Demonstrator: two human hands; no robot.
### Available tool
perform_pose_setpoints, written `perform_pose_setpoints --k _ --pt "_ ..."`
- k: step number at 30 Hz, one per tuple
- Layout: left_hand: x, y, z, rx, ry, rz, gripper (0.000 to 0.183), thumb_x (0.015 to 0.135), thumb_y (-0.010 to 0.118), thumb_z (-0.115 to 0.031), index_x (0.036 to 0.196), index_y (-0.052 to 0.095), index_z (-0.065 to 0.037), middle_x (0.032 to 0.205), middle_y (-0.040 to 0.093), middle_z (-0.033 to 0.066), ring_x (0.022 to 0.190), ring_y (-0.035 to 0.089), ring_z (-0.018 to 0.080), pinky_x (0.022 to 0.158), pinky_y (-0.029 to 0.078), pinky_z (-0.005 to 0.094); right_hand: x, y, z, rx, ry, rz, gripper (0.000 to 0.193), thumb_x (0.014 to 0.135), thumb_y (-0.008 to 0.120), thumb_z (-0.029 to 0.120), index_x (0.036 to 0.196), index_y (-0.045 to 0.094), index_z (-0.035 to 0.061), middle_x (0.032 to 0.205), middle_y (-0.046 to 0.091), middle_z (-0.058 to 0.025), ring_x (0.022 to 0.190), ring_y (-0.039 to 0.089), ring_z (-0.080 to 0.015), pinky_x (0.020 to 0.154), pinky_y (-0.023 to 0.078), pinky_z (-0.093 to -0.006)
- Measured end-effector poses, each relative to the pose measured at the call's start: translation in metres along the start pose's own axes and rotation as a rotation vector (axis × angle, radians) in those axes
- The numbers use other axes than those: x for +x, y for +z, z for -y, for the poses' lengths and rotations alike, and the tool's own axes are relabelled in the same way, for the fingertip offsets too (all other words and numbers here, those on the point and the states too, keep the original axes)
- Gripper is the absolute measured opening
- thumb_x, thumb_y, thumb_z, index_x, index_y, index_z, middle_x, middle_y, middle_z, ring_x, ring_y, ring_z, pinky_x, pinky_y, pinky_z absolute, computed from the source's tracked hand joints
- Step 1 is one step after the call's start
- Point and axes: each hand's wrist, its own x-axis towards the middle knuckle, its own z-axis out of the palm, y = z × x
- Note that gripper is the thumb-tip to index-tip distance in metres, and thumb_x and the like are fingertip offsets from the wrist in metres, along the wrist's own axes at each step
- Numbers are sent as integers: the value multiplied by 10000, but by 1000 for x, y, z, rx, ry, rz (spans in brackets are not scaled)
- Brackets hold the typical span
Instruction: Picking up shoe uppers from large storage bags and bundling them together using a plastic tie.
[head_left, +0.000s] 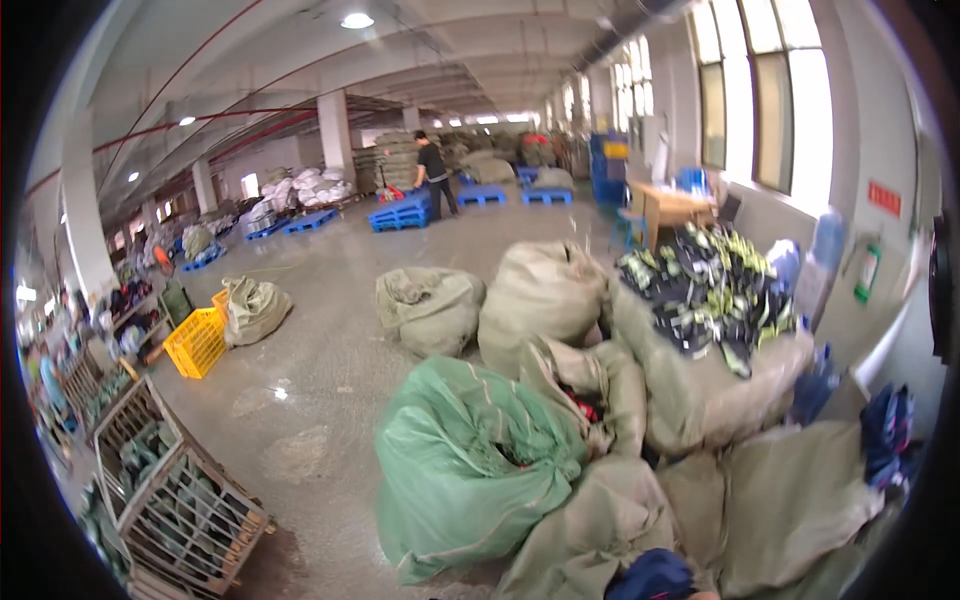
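Note:
Neither of my hands can be made out in the head view. Closest to me, at the lower edge, lies a bunched dark navy cloth (652,574) against a beige woven sack (600,520). Left of it stands a bulging green woven sack (470,470), its gathered mouth partly open. Behind that, a beige sack with a gaping top (590,385) shows something red inside. A large wrapped bale (690,390) carries a heap of black and yellow-green fabric pieces (710,285). More full sacks (800,500) fill the lower right.
Two stuffed sacks (545,300) stand beyond. On the left are a wheeled metal cage cart (190,500) with dark green bundles and a yellow crate (195,343). Far back, a person in dark clothes (435,175) stands by blue pallets (400,213). A wooden desk (665,205) is near the windows.

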Motion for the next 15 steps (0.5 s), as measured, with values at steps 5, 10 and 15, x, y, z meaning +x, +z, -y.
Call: perform_pose_setpoints --k 5,10,15 --pt "45 -46 72 -192 141 -125 304 669 491 16 827 677 -166 789 618 164 761 589 309 718 451 353 15 -266 -153 844 -204 89 190 709 461 240 595 492 92 542 511 -57 417 491 -184 335 381 -272" --pt "11 0 158 -453 69 -281 271 694 490 -14 828 678 -158 767 616 180 744 592 314 718 453 343 -155 2 34 431 -1017 -76 67 697 463 154 667 406 134 483 379 33 314 350 -80 269 241 -196" --pt "31 -94 194 -500 35 -467 312 656 475 -1 854 675 -137 751 614 185 718 595 311 687 461 352 -181 114 46 366 -1148 -205 44 682 467 138 716 441 139 538 409 43 301 324 -84 273 248 -196"
